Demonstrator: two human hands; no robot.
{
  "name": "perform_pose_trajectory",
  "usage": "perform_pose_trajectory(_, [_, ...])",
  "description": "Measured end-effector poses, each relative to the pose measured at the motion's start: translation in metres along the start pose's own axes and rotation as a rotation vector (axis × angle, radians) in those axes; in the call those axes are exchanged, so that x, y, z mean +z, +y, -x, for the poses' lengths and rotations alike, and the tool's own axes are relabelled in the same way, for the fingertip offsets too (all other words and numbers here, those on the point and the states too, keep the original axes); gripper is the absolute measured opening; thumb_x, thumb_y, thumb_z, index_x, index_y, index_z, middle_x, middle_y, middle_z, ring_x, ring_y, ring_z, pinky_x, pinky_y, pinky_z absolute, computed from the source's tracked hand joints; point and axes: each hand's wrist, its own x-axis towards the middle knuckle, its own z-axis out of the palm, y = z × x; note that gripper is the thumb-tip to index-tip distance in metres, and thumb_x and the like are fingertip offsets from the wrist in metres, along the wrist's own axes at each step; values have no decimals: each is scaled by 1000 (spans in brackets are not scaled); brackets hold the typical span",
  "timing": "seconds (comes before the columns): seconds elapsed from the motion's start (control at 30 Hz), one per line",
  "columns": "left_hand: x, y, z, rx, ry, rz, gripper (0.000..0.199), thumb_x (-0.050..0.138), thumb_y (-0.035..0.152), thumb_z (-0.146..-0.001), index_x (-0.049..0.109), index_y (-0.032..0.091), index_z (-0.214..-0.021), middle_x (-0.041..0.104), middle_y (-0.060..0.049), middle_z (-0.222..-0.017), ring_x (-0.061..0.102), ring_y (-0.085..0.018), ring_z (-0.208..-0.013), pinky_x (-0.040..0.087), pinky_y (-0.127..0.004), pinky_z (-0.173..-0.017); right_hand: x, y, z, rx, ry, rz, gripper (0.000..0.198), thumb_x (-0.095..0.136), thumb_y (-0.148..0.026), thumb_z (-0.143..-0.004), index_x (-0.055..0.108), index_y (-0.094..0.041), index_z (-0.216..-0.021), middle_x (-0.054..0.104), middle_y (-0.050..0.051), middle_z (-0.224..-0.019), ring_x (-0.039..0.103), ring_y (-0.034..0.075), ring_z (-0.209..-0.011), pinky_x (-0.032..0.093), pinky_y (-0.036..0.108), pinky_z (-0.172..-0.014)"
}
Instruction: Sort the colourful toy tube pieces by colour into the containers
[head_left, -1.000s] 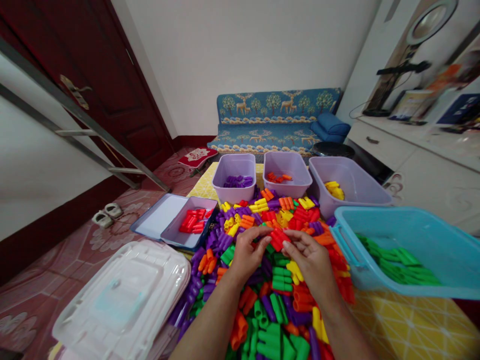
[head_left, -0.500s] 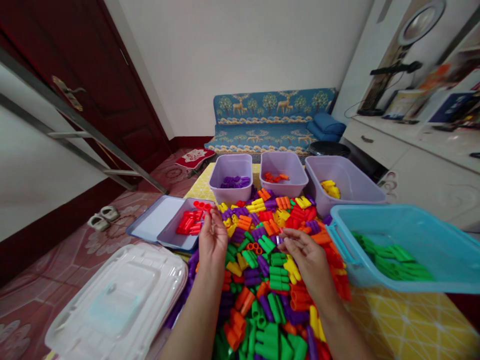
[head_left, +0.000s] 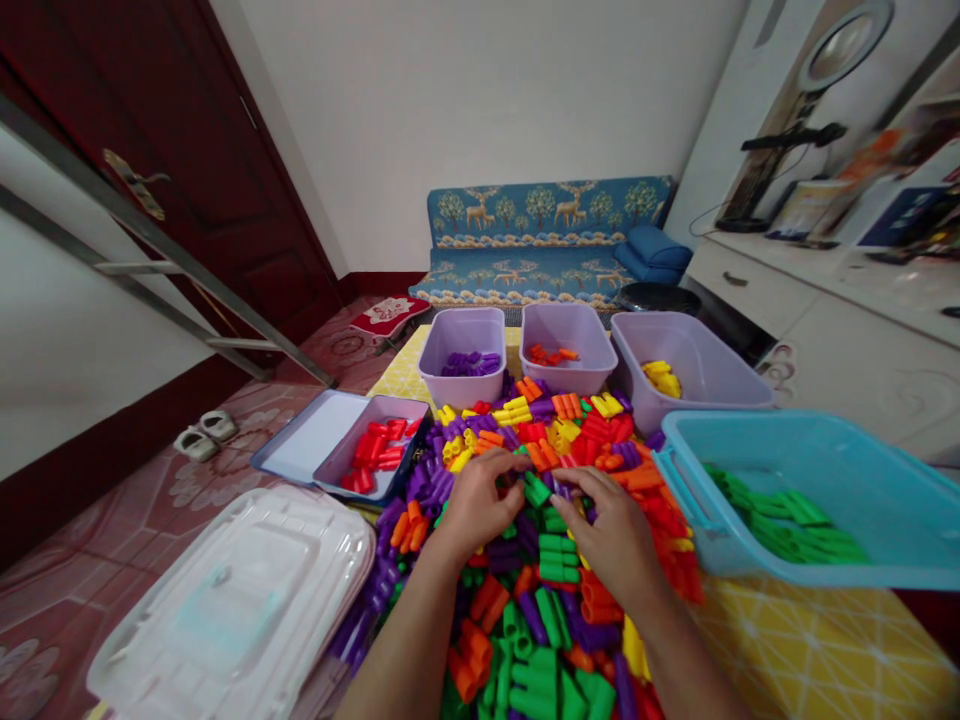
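Toy building pieces made of joined plastic tubes lie in a large mixed heap, with a green tube piece [head_left: 535, 490] between my two hands. My left hand [head_left: 480, 505] is over the middle of the heap, thumb and forefinger curved but apart beside that green piece. On its other side, my right hand [head_left: 611, 525] reaches in with thumb and fingers spread, close to purple pieces partly hidden by the fingers. I see nothing held in either hand. Red tube pieces [head_left: 379, 447] lie in the lidded box [head_left: 330, 465] to the left of the heap.
Lilac bins at the back hold purple pieces [head_left: 471, 364], orange pieces [head_left: 553, 355] and yellow pieces [head_left: 662, 379]. A blue bin [head_left: 795, 435] on the right holds green pieces [head_left: 787, 520]. A clear lid [head_left: 232, 600] lies at front left. Beyond stands a patterned sofa [head_left: 551, 240].
My left hand has left the red-piece box and moved right, over the heap. The red piece that was by its fingers now lies in the box. My right hand has shifted slightly.
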Motion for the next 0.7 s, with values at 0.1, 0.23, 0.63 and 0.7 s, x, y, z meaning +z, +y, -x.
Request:
perform_pose_trajectory(0.1, [6,-1,3,65,-64,15,51,48,0,-67,71,19,-108,69,-4,-88,60,-15,-70,48,-27,-67,1,-3,1,-38,-60,83,33,61,-25,-83,65,-25,-116,69,6,-116,61,26,-107,46,45,-97])
perform_pose_trajectory(0.23, [12,-4,4,14,-53,198,52,46,0,-68,67,17,-113,69,-4,-83,63,-15,-71,50,-26,-66,4,-4,2,-23,-77,116,41,60,-23,-83,61,-26,-124,68,6,-113,66,23,-90,52,40,-84])
perform_pose_trajectory(0.63, [14,2,4,40,-9,502,25,52,15,-85,70,16,-103,69,-9,-96,68,-19,-85,55,-32,-79,5,0,1,28,-125,64,24,56,-24,-86,65,-21,-108,67,5,-89,63,20,-74,51,36,-73])
perform_pose_trajectory(0.7, [13,1,4,39,109,355,26,50,12,-84,72,17,-98,70,-7,-94,67,-18,-85,53,-31,-78,3,-4,1,3,-148,78,24,58,-23,-85,66,-23,-108,68,4,-97,63,19,-75,52,35,-74])
